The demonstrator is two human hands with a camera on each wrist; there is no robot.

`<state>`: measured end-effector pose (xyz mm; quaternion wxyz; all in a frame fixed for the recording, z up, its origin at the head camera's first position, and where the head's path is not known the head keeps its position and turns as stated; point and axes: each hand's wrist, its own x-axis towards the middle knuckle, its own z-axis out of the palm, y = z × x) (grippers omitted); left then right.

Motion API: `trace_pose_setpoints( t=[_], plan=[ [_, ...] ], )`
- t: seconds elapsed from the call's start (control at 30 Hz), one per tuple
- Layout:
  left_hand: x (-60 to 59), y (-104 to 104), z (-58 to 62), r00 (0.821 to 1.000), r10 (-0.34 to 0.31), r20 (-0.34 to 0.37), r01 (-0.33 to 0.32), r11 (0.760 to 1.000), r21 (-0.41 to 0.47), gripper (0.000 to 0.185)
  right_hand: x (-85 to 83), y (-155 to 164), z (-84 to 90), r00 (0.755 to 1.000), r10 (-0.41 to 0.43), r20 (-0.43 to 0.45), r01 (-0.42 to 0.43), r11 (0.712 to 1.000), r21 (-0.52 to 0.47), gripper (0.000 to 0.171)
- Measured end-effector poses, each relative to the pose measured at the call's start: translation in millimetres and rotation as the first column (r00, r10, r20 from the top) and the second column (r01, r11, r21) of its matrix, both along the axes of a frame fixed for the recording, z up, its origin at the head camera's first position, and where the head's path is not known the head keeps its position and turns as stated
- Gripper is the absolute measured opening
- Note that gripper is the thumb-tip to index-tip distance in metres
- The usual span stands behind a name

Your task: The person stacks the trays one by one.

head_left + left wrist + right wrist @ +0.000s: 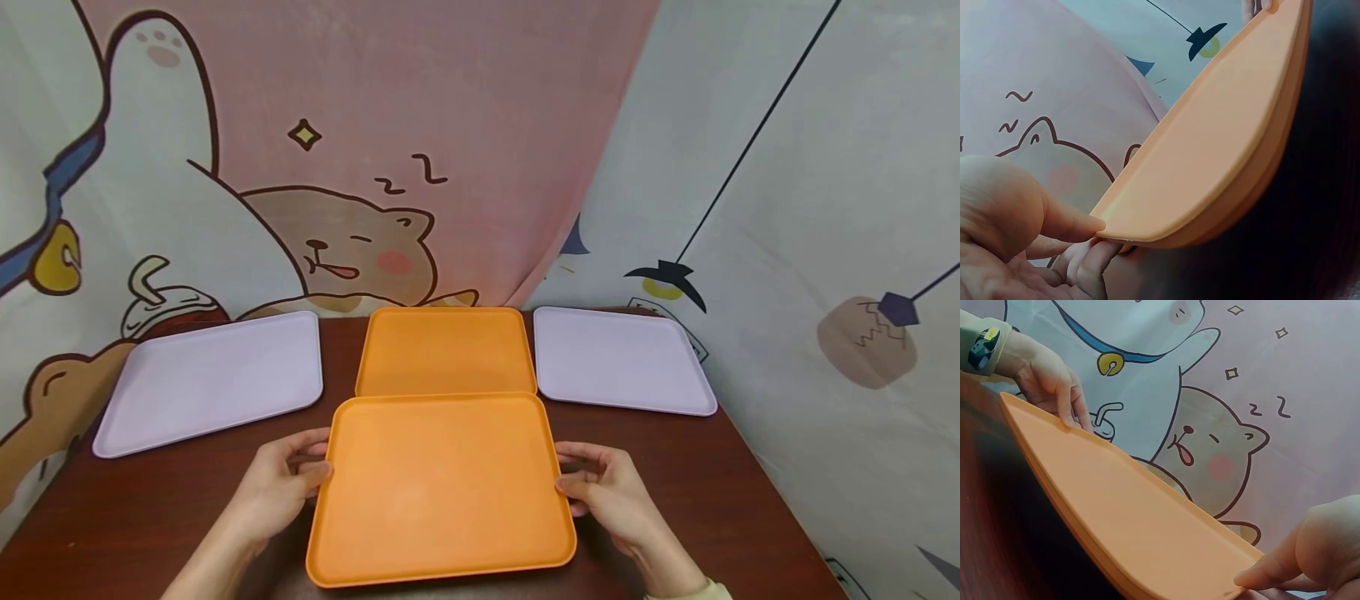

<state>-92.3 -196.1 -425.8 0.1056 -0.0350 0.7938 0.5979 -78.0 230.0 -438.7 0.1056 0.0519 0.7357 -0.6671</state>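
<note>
I hold the near flat orange plastic tray (441, 487) by its two short sides, my left hand (281, 482) pinching its left rim between thumb and fingers and my right hand (607, 492) doing the same on the right, so it stays level over the dark wooden counter (150, 517); it seems slightly raised, its far edge at the second orange tray (446, 350). Two flat lilac trays (213, 379) (618, 358) flank that one; all four hold nothing.

Two orange trays (441, 487) (446, 350) lie on the table (150, 517). Two lilac trays (210, 379) (618, 358) lie there too. Two hands (281, 483) (611, 492) show.
</note>
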Motion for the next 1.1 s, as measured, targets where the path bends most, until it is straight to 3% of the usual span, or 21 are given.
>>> trace_pose_setpoints(
  t=[1.1],
  plan=[
    [-6.6, 5, -20.2, 1.000, 0.003, 0.031, -0.003, 1.000, -0.015, 0.046, -3.2, 2, -16.0, 0.999, 0.040, 0.008, -0.041, 0.997, 0.061, 0.049]
  ],
)
